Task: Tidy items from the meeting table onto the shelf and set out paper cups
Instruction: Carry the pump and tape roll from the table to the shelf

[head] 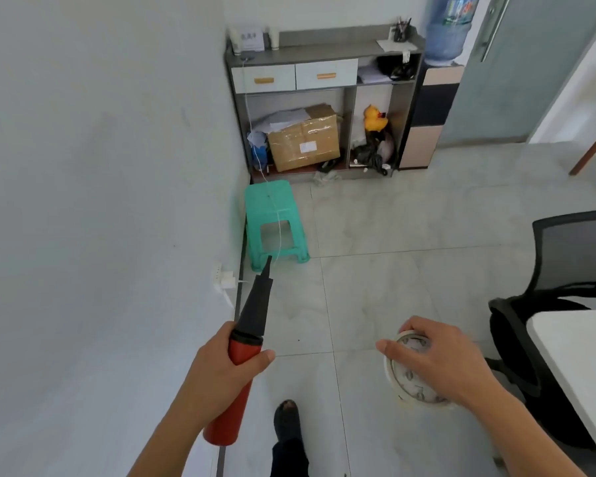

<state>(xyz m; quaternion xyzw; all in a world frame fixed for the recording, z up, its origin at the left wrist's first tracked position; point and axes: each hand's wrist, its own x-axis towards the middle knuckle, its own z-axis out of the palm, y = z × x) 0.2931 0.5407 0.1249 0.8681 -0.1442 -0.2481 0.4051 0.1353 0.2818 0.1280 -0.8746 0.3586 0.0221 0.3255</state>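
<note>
The left hand (221, 366) is clenched around a red hand pump (241, 366), nozzle pointing far; the right hand (437, 359) clasps a tape roll (406, 373) from above. Both items seem carried toward the far shelf (324, 49), away from the table (582, 356) at right.

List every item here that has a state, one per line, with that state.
left hand: closed around the red pump
red pump: held, black nozzle pointing forward
right hand: gripping the tape roll from above
tape roll: held, off the table
left drawer: shut
right drawer: shut
cardboard box: taped shut, on the lower shelf
green stool: upright, unoccupied
</note>
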